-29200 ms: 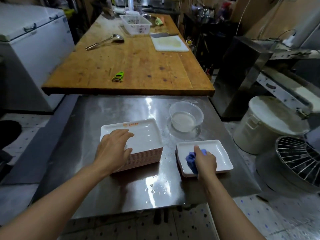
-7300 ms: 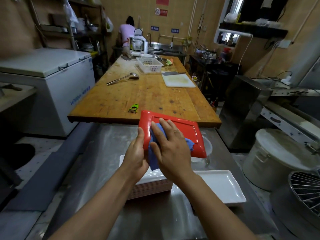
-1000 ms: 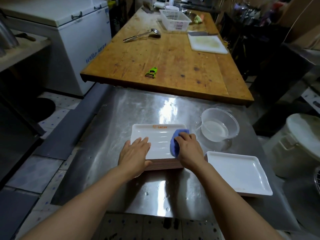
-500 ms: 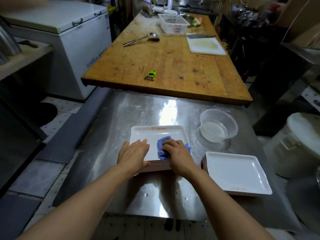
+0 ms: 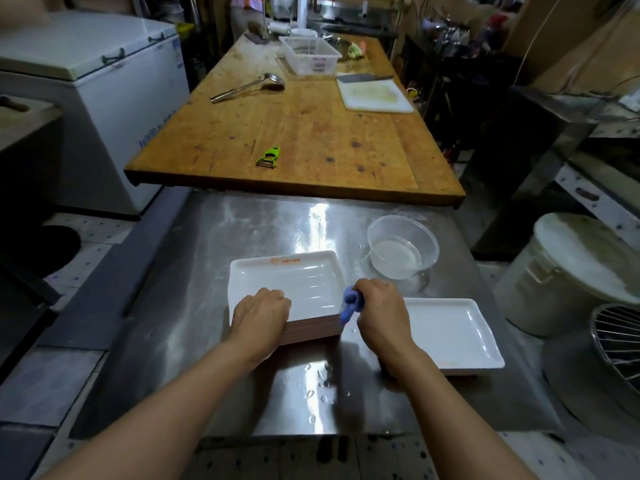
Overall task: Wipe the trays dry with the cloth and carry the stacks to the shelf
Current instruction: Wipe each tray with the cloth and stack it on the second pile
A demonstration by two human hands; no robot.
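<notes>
Steel countertop point(image 5: 214, 306), wet with droplets, carries a stack of trays point(image 5: 287, 289) whose white top tray faces up, and just to its right a second white tray point(image 5: 450, 330). Left hand point(image 5: 259, 315) lies on the stack's near-left corner with fingers curled over the edge, while the right hand point(image 5: 379, 306) clenches a blue cloth point(image 5: 349, 303) at the stack's near-right corner. Behind the right hand stands a clear plastic bowl point(image 5: 401, 251) of water.
</notes>
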